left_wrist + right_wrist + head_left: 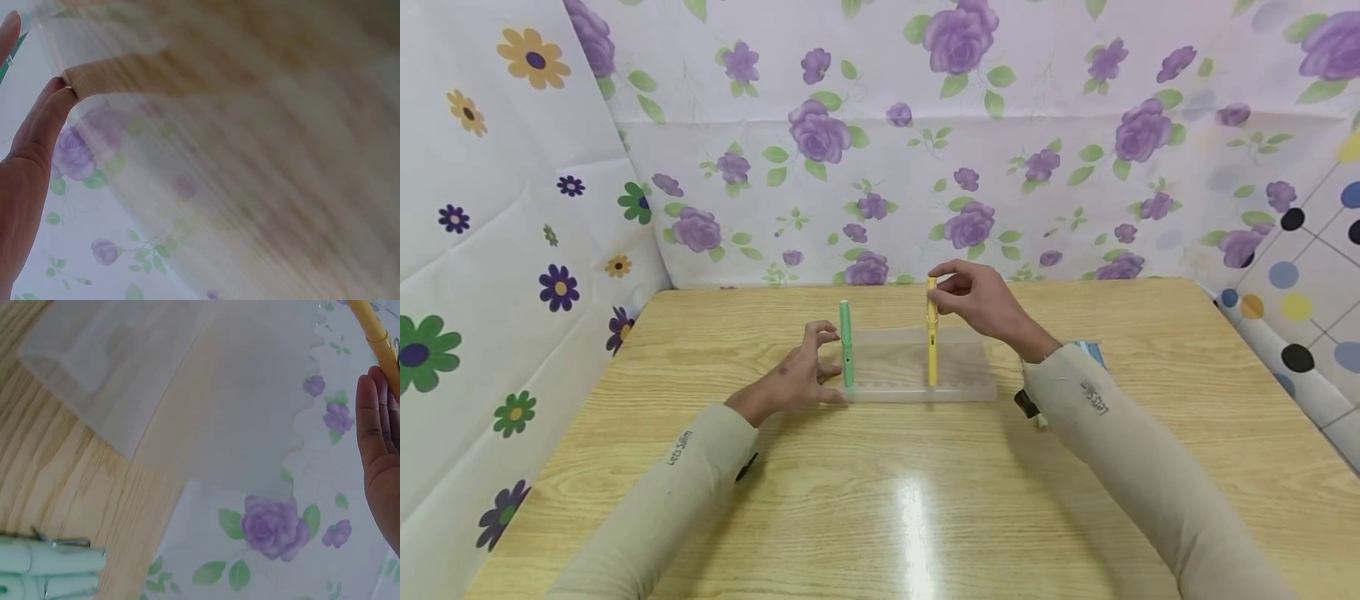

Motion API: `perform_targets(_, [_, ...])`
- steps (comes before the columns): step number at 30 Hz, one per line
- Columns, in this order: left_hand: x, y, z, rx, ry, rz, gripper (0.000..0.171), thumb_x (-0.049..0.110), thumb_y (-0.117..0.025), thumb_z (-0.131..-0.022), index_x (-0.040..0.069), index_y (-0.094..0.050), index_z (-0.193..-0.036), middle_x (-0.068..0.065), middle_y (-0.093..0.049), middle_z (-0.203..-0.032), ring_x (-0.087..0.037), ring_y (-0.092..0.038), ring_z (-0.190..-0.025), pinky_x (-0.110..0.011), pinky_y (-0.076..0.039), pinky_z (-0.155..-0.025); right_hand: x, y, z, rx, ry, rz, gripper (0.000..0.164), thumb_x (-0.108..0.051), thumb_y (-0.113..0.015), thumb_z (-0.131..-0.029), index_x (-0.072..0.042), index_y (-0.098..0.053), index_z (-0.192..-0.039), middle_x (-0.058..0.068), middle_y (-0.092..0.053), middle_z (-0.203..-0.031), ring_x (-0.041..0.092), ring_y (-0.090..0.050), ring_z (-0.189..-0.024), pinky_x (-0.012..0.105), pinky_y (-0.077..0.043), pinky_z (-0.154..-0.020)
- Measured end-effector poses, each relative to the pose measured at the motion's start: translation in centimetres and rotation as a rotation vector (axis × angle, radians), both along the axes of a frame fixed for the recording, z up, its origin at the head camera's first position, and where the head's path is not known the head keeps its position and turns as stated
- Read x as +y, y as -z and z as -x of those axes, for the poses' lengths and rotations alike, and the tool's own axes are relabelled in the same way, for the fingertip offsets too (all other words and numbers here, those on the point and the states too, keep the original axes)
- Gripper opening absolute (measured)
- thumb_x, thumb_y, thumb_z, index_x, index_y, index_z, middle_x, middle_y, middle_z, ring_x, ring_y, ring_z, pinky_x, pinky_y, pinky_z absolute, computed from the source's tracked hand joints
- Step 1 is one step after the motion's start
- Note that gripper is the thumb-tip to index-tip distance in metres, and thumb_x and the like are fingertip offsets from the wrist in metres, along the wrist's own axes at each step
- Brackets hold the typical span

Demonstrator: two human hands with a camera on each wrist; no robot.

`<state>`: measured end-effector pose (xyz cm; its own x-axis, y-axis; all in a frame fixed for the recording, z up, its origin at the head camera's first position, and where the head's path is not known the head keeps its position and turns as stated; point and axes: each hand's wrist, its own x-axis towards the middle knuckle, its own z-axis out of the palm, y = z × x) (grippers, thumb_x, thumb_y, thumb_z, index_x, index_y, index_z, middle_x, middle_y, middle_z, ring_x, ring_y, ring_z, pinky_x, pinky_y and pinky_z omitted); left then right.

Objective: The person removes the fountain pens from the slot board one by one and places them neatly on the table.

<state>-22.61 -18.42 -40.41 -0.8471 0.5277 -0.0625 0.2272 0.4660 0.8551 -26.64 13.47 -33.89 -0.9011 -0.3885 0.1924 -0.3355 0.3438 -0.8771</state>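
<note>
A translucent plastic pen stand (887, 394) with a notched ledge sits on the wooden table. Upright at its left end is a green pen (847, 343). My left hand (801, 371) is at that end, fingers spread and fingertips touching the stand's side; in the left wrist view its fingers are fairly straight against the clear plastic (187, 156). My right hand (977, 300) pinches the top of a yellow pen (932, 354), held upright with its lower end at the ledge. The right wrist view shows the yellow pen (369, 322) above the fingers.
Light-green pens (50, 569) lie on the table in the right wrist view. A blue item (1092, 353) and a small black object (1026, 404) show beside the right sleeve, partly hidden by it. Flowered cloth (880, 150) hangs behind the table.
</note>
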Motion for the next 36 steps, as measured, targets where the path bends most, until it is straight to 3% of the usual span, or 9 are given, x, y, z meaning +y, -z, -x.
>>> perform_targets(9, [-0.1, 0.1, 0.1, -0.007, -0.005, -0.013, 0.097, -0.002, -0.081, -0.081, 0.008, -0.007, -0.144, -0.022, -0.014, -0.16, -0.043, -0.052, -0.128, -0.053, -0.045, -0.103, 3.4, -0.1, -0.5, -0.032, 0.038, -0.038, 0.037, -0.018, -0.064, -0.1, -0.002, -0.058, -0.132, 0.019, -0.07, -0.107, 0.02, -0.07, -0.083, 0.035, -0.058, -0.083])
perform_targets(18, [-0.3, 0.1, 0.4, -0.064, 0.032, -0.073, 0.091, -0.001, -0.076, -0.087, 0.007, -0.006, -0.144, -0.023, -0.01, -0.161, -0.046, -0.047, -0.132, -0.056, -0.04, -0.107, 7.8, -0.4, -1.3, -0.05, 0.069, -0.114, 0.04, -0.022, -0.063, -0.101, -0.001, -0.056, -0.134, 0.02, -0.069, -0.108, 0.019, -0.07, -0.084, 0.032, -0.059, -0.08])
perform_targets(25, [-0.4, -0.2, 0.3, -0.07, 0.032, -0.078, 0.086, -0.006, -0.071, -0.089, 0.009, -0.006, -0.144, -0.022, -0.01, -0.162, -0.046, -0.045, -0.133, -0.055, -0.045, -0.103, 11.1, -0.6, -1.9, -0.071, 0.107, -0.163, 0.048, -0.029, -0.062, -0.102, -0.003, -0.052, -0.14, 0.02, -0.068, -0.111, 0.022, -0.07, -0.089, 0.029, -0.058, -0.08])
perform_targets(30, [-0.3, -0.2, 0.4, -0.061, 0.028, -0.07, 0.086, -0.007, -0.071, -0.089, 0.008, -0.007, -0.144, -0.022, -0.011, -0.162, -0.046, -0.046, -0.132, -0.056, -0.042, -0.105, 13.2, -0.2, -2.1, -0.109, 0.144, -0.18, 0.053, -0.033, -0.061, -0.101, -0.003, -0.05, -0.143, 0.019, -0.067, -0.113, 0.019, -0.07, -0.091, 0.034, -0.059, -0.081])
perform_targets(36, [-0.3, -0.1, 0.3, -0.044, 0.035, -0.042, 0.083, -0.004, -0.071, -0.09, 0.009, -0.007, -0.142, -0.022, -0.012, -0.161, -0.045, -0.047, -0.132, -0.053, -0.047, -0.1, 15.8, 0.7, -2.3, -0.175, 0.154, -0.19, 0.055, -0.033, -0.058, -0.103, -0.001, -0.046, -0.146, 0.025, -0.06, -0.122, 0.021, -0.069, -0.094, 0.042, -0.059, -0.08])
